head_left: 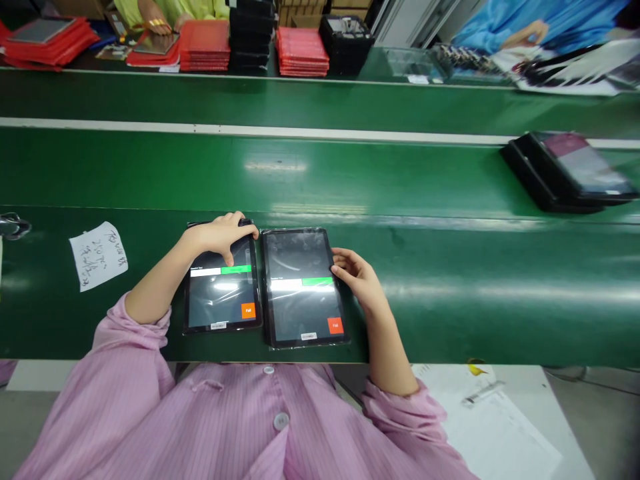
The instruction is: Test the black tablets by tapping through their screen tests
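Two tablets lie side by side on the green bench, screens up, each showing a white and green bar and an orange-red "Fail" box. My left hand (220, 237) is over the top of the left tablet (223, 300), its fingers bent around the top edge and top right corner and its thumb on the screen. My right hand (357, 277) grips the right edge of the right tablet (303, 310) between thumb and fingers; some fingertips are hidden. A narrow gap separates the tablets.
A handwritten paper note (99, 257) lies at left. Stacked tablets in black trays (570, 173) are at right. Beyond a white rail (350, 137) stand red stacks (303, 52) and black trays (347, 43). Two co-workers' hands (159, 25) and sleeves show at the back.
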Motion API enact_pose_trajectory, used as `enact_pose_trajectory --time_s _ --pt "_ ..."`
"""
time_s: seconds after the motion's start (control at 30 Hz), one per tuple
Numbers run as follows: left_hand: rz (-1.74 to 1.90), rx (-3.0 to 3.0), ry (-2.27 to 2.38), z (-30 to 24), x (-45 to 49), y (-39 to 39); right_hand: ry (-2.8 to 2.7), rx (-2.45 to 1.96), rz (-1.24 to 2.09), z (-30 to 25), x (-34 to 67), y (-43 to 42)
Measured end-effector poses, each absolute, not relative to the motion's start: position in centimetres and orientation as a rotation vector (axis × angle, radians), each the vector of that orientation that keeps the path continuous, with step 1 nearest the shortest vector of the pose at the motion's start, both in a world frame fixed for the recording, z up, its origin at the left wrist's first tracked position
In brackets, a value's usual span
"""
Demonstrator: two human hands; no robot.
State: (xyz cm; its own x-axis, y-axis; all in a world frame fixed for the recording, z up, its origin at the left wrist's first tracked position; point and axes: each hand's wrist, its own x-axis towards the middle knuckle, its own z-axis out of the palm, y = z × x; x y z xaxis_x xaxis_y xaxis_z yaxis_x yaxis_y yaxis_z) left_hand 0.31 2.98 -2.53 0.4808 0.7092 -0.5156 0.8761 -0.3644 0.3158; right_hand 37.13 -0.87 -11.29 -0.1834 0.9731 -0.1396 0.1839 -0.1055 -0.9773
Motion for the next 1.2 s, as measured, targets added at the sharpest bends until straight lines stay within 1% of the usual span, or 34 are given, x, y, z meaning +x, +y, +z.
enact_pose_trajectory --time_s 0.23,0.47,0.67,0.8,0.93,1.0,1.1,1.2 --pt "-0.322 2.186 1.302 -3.2 0.2 3.2 -1.434 -1.315 1.364 -10.9 37.0 -0.9" --pt "-0.175 2.27 1.249 -4.4 -0.7 3.4 -1.467 -1.342 1.349 -10.8 36.9 -1.1" --pt "-0.169 2.306 1.237 -4.1 -0.5 3.1 -1.465 -1.318 1.371 -11.1 37.4 -0.6" --pt "-0.059 2.295 1.217 -4.0 -0.9 3.3 -1.406 -1.339 1.337 -11.8 37.5 0.2" --pt "0.219 2.137 1.137 -5.1 -3.2 4.9 -1.224 -1.345 1.149 -12.8 37.6 2.3" --pt "0.468 2.008 1.181 -6.2 -5.0 5.5 -1.149 -1.289 1.079 -13.1 37.9 4.0" --pt "0.905 1.859 1.433 -8.4 -7.7 5.1 -1.043 -1.243 1.023 -13.2 38.3 6.8" --pt "1.2 1.74 1.693 -10.4 -9.5 3.5 -0.998 -1.246 0.963 -13.2 38.5 8.9"
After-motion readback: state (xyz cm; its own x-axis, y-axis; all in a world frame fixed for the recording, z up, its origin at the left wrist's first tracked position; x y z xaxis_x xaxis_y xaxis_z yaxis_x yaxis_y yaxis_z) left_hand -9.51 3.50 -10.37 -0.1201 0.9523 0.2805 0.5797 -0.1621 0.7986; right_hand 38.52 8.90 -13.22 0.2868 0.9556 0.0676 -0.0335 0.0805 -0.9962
